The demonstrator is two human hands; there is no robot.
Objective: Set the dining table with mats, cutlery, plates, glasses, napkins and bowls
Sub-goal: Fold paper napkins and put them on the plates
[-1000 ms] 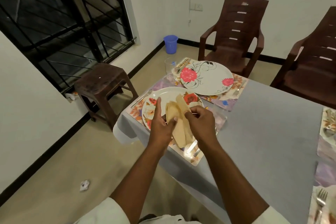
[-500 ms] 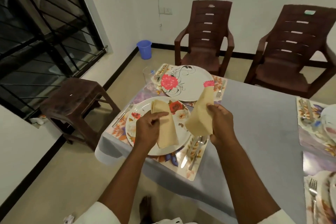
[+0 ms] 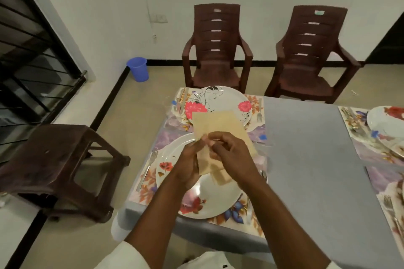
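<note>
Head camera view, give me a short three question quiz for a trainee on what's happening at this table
1. True or false: both hands hold the beige paper napkins above the near white floral plate.
2. Multiple choice: the silver fork by the near plate lies
A. on the plate
B. on the floral mat, on the side toward the dark brown plastic stool
C. on the bare grey tablecloth
3. Fill in: the small blue plastic bin stands on the ____.

Key:
1. True. The left hand and right hand both pinch the napkins.
2. B
3. floor, by the wall
</note>
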